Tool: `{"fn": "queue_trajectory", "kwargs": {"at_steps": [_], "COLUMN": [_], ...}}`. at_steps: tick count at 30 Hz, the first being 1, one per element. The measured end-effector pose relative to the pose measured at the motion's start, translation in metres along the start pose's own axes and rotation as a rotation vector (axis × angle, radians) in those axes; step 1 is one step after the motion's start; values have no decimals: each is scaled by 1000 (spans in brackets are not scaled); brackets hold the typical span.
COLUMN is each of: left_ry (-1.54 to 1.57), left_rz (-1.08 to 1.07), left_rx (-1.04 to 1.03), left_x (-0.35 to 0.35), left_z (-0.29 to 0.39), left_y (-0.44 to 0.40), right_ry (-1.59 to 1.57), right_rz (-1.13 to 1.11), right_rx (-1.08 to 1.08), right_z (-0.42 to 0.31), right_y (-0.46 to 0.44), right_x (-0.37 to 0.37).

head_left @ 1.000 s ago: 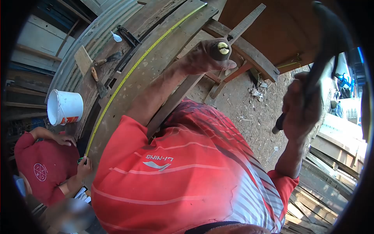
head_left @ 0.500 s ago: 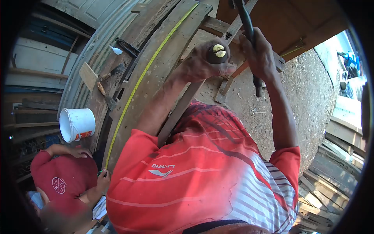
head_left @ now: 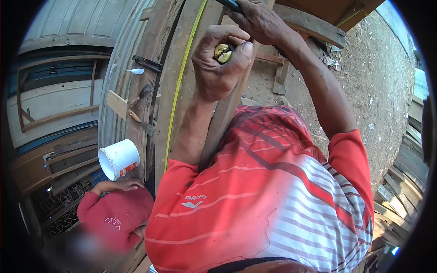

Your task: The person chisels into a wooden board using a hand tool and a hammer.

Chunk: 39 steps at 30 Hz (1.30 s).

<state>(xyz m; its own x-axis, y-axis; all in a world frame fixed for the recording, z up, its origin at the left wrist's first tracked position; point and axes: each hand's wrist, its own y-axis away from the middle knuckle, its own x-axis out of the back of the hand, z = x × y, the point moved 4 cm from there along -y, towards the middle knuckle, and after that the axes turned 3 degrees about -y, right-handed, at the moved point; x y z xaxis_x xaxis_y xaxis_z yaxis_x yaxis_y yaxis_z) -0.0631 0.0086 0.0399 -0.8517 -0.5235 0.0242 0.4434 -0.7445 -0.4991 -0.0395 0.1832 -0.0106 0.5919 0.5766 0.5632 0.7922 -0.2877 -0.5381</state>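
Note:
My left hand (head_left: 221, 63) is wrapped round an upright chisel (head_left: 223, 53). Only the round, yellow, cracked butt of its handle shows, and the blade is hidden beneath the fist. Just above and to the right, my right hand (head_left: 264, 22) grips the dark handle of a hammer (head_left: 230, 4), whose head lies beyond the top edge of the view. A narrow wooden beam (head_left: 223, 113) runs below my left hand and forearm. Left of it lies a wide plank (head_left: 182, 95) with a yellow tape measure (head_left: 177, 98) stretched along it.
Pliers (head_left: 148, 63), a white-tipped bottle (head_left: 135, 71) and scrapers (head_left: 134, 116) with worn handles lie on boards at left. A white bucket (head_left: 119, 159) stands near a co-worker in a red shirt (head_left: 116, 218). A wooden offcut (head_left: 280, 75) lies on the dirt floor (head_left: 364, 77).
The view has shifted, with the bucket and boards now further right. My right hand has swung up and left with the hammer, nearer my left fist. My left hand still holds the chisel.

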Motion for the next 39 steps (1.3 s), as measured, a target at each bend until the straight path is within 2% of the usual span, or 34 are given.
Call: {"fn": "queue_trajectory", "kwargs": {"at_steps": [8,11,13,16,19,22,27,30,34,37,39], "left_ry": [250,350,333,294,288,386,362,313,231,318,217], "left_rz": [-8,64,35,21,-10,-33,-61,-84,-80,-46,-62], "left_rx": [19,-10,-1,-10,-11,-15,12,22,40,74,175], "left_x": [21,24,24,24,31,43,35,27,26,27,23], "left_z": [-9,-12,-12,-12,-11,-15,-12,-11,-10,-10,-9], "left_y": [1,0,-1,1,4,4,4,7,7,7,0], "right_ry": [-30,-35,-44,-63,-166,-144,-95,-246,-237,-256,-255], "right_rz": [5,14,33,-105,-73,-41,49,-50,-25,-13,-6], "right_rx": [-45,-37,-20,-222,-202,-131,-81,-197,-158,-137,-105], "right_z": [0,-1,-4,-13,-16,-12,3,-10,-4,-2,1], "right_y": [0,-2,-2,-5,-7,-12,-4,-4,-2,-2,0], "right_x": [-5,-3,-3,13,11,3,-8,16,8,6,3]}}
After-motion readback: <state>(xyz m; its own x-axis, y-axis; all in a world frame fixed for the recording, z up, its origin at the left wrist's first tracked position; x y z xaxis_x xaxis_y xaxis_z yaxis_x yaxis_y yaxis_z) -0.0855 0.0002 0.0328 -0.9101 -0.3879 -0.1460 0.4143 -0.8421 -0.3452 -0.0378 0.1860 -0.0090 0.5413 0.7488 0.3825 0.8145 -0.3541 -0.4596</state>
